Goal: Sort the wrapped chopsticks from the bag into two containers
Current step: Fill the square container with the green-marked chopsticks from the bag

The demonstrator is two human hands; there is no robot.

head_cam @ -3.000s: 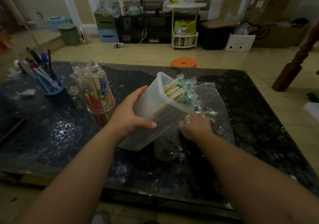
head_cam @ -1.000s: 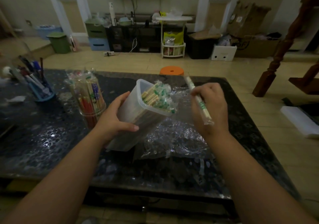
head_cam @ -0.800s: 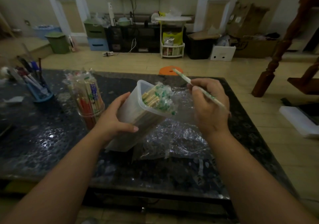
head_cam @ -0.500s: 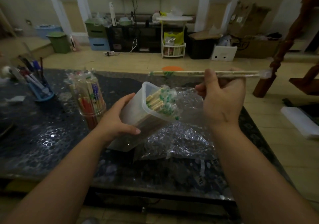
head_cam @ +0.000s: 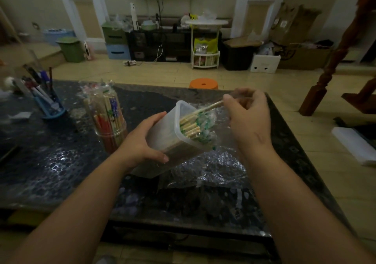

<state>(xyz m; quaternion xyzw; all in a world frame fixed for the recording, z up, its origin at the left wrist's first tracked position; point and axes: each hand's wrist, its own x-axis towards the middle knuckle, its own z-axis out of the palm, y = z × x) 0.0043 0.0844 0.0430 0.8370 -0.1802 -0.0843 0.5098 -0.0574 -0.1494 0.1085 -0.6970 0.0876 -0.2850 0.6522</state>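
Note:
My left hand (head_cam: 140, 143) grips a tall translucent plastic container (head_cam: 168, 141), tilted so its mouth faces right. Several green-printed wrapped chopsticks (head_cam: 193, 125) stick out of the mouth. My right hand (head_cam: 248, 119) pinches one wrapped chopstick (head_cam: 211, 106) whose lower end sits in the container's mouth among the others. The clear plastic bag (head_cam: 213, 168) lies crumpled on the table under and right of the container. A round clear container (head_cam: 107, 119) with red- and blue-printed wrapped chopsticks stands upright to the left.
The dark glossy table (head_cam: 50, 162) carries a blue pen holder (head_cam: 50, 109) with pens at the far left. An orange stool (head_cam: 203, 83) stands behind the table's far edge. A wooden stair post (head_cam: 317, 92) rises to the right.
My right hand lifted one wrapped chopstick out of the bag, swung it level, then brought it down and left so its tip now enters the tilted container. My left hand kept holding the container.

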